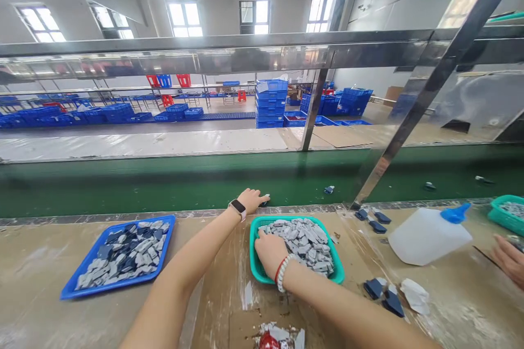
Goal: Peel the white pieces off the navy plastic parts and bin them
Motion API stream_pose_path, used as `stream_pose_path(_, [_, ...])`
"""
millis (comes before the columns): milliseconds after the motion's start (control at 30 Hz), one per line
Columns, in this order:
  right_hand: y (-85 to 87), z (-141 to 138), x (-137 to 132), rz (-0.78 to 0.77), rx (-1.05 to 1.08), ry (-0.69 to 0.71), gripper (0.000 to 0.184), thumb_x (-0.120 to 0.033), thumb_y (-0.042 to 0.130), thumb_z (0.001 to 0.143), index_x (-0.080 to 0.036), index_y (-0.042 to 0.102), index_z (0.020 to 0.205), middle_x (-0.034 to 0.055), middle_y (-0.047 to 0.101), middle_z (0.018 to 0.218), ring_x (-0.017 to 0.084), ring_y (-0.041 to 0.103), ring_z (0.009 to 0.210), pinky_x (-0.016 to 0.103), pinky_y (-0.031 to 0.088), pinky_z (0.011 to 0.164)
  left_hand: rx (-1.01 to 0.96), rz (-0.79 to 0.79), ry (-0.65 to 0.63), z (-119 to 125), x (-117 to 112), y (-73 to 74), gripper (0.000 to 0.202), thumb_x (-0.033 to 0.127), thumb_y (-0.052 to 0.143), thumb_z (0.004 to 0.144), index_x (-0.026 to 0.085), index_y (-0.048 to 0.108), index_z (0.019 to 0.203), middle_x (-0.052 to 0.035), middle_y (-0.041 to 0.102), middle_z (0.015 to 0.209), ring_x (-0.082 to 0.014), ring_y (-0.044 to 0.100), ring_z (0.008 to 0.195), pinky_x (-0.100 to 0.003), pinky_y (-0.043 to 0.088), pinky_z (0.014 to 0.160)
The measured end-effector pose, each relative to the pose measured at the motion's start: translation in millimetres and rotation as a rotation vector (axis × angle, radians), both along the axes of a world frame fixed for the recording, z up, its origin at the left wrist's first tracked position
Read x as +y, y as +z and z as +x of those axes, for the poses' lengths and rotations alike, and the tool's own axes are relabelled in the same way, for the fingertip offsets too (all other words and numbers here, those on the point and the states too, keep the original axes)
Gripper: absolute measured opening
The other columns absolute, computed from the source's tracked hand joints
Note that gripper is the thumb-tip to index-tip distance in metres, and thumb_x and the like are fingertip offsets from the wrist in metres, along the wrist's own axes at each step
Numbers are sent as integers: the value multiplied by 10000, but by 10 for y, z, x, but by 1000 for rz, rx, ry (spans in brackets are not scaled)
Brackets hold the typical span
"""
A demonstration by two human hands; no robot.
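Observation:
My left hand [250,200] reaches out over the near edge of the green conveyor belt [196,180]. Its fingers close on a small dark blue and white piece [265,202] at the belt surface. My right hand [272,253] is inside a green plastic basket [339,270], at the left side of a heap of flat grey pieces [307,240]. Its fingers are curled down, with the fingertips hidden, so what they grip cannot be made out. Left of my arms, a blue tray [67,290] holds grey and dark blue pieces mixed together.
Dark blue pieces [393,302] lie right of the basket, beside crumpled white paper [415,295]. A white jug [426,237] with a blue spout lies farther right, near another person's hand [510,262]. A slanted metal post [403,133] meets the belt's edge. More pieces [328,190] sit on the belt.

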State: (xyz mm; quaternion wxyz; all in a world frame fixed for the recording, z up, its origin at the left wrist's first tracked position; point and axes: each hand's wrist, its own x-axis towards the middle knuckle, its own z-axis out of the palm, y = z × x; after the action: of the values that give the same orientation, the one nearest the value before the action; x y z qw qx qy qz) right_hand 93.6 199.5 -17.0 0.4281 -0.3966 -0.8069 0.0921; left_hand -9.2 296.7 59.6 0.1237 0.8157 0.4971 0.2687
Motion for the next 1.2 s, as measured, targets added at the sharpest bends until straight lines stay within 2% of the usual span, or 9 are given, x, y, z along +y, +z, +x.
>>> stream_pose_path(167, [203,371,-158,-34,-230,-5,221,-28,556,822,-163,619,658,33,625,701,83,623,596,152,404,464,96,-47,-72,178,294,-34,312,342,538,918,118,559,1134,-83,574,1103,-180,604,902,-350,532,787])
stream_pose_path(333, [415,960,-639,-232,-245,111,179,-101,587,849,-180,643,999,32,661,852,137,642,767,242,524,668,122,-111,-79,-34,295,-175,192,255,625,855,114,594,981,-82,590,995,-220,560,964,-429,450,904])
stream_pose_path(433, [311,1177,-1131,-371,-125,103,131,-217,560,899,-179,648,988,34,676,824,137,643,731,254,534,660,58,-66,-42,-364,-109,-145,210,272,603,859,124,564,1004,-106,544,1087,-241,464,1100,-409,349,1003])
stream_pose_path(567, [-10,1140,-1726,-386,-58,89,203,-228,470,946,-178,662,991,57,677,881,136,649,785,251,550,696,-241,-155,-30,-804,-1120,-93,286,415,537,885,164,497,1016,-69,570,995,-206,538,947,-343,412,876])
stream_pose_path(700, [-206,993,-1952,-280,-151,31,276,-221,416,967,-156,676,901,64,640,797,141,610,708,253,525,617,-633,-325,97,-974,-2170,-257,358,531,558,849,201,470,956,-28,575,795,-177,540,726,-292,421,691])
stream_pose_path(800, [-234,986,-1964,-266,-172,67,310,-230,415,968,-153,689,844,63,631,754,136,587,670,245,505,582,-806,-344,218,-893,-2682,-443,338,523,537,869,211,492,993,-11,568,755,-160,517,700,-268,406,671])
stream_pose_path(900, [-213,1044,-1936,-446,64,90,262,-297,499,938,-161,718,897,67,659,785,134,614,708,246,529,620,-850,-444,265,-680,-2927,-599,366,528,531,871,186,546,1001,-9,543,722,-151,496,679,-257,392,654])
stream_pose_path(1067, [-60,1076,-1853,-1000,581,88,335,-450,657,803,-131,743,859,25,619,624,85,546,469,199,483,418,-926,-639,155,-177,-2977,-697,314,500,499,898,187,510,877,5,497,745,-124,424,639,-236,347,611])
stream_pose_path(1200, [170,1006,-1829,-821,725,80,220,-365,721,751,-166,752,840,39,649,690,120,613,561,222,546,480,-913,-692,48,154,-2932,-607,277,462,501,909,206,519,1013,-14,521,862,-142,449,746,-249,356,691])
